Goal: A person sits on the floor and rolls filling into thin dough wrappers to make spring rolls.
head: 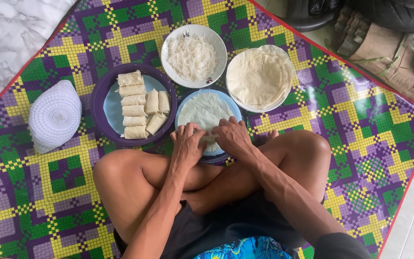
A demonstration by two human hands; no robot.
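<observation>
I sit cross-legged on a woven mat (360,120) checked in green, yellow and purple, with a blue plate (231,108) on the mat just in front of my shins. A thin round wrapper (204,110) lies flat on that plate. Both hands rest on the near edge of the wrapper: left hand (188,144) palm down with fingers curled, right hand (232,135) likewise beside it, the two nearly touching. The fingers of both press and pinch the wrapper's near edge, which looks folded up into a small roll between them; I cannot tell what, if anything, lies inside the fold. To the left of the blue plate, touching or nearly touching it, sits a purple bowl (101,103) holding finished rolls (140,105), pale and cylindrical, stacked in one column with a few more beside it. Beyond the blue plate, a white bowl (168,43) holds fine white noodles (192,57). To the right of that bowl and beyond the blue plate, a white plate (283,98) carries a stack of wrappers (257,76). Well left of the purple bowl, a white ribbed container (53,117) sits on the mat. Beyond the mat's far left edge is a marbled floor (5,38).
</observation>
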